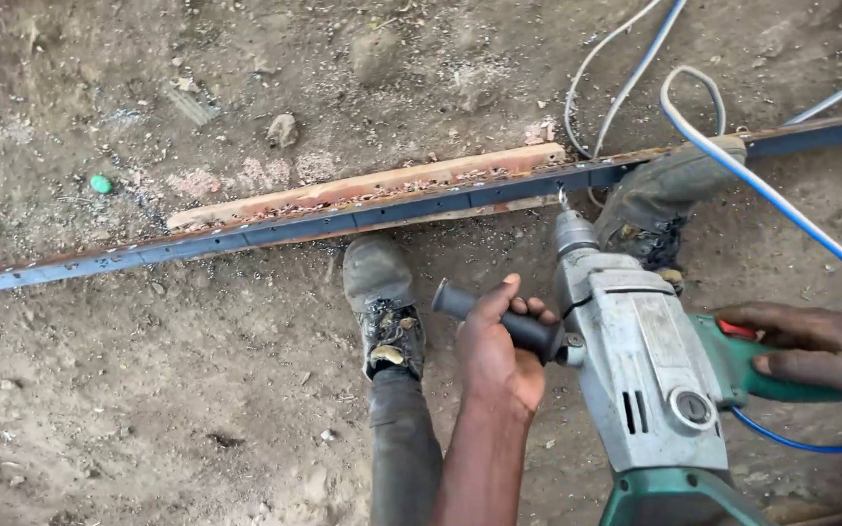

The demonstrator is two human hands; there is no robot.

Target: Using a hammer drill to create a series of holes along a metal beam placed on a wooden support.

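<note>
The drill (635, 360) points away from the person, its long axis running from the green rear at the bottom of the view up to the bit (564, 200), which leans slightly left and meets the dark steel bar (343, 222) on the ground. The bar lies nearly crosswise to the drill, climbing gently from the left edge to the upper right corner, with a reddish plank (363, 185) under and behind it.

The drill has a scuffed grey metal body with slots and a round knob on its side, a silver chuck at the front, and a green housing with a red switch at the back. A black side handle sticks out to the left.

The left hand (494, 351) is wrapped tight around that side handle, fingers curled over it. The right hand (816, 351) is closed around the green rear grip, fingers laid along it beside the red switch.

Two worn boots hold the bar down: one (382, 302) just left of the drill, the other (669, 195) on the bar to the right. A blue cable (762, 195) loops past the right boot, and pale ones trail off at the top.

The bit's tip is hard to make out against the bar. The drill's rear is cut off by the bottom edge, and the right wrist runs out of view. A small green lump (100, 183) lies in the dirt at left; I can't tell what it is.
</note>
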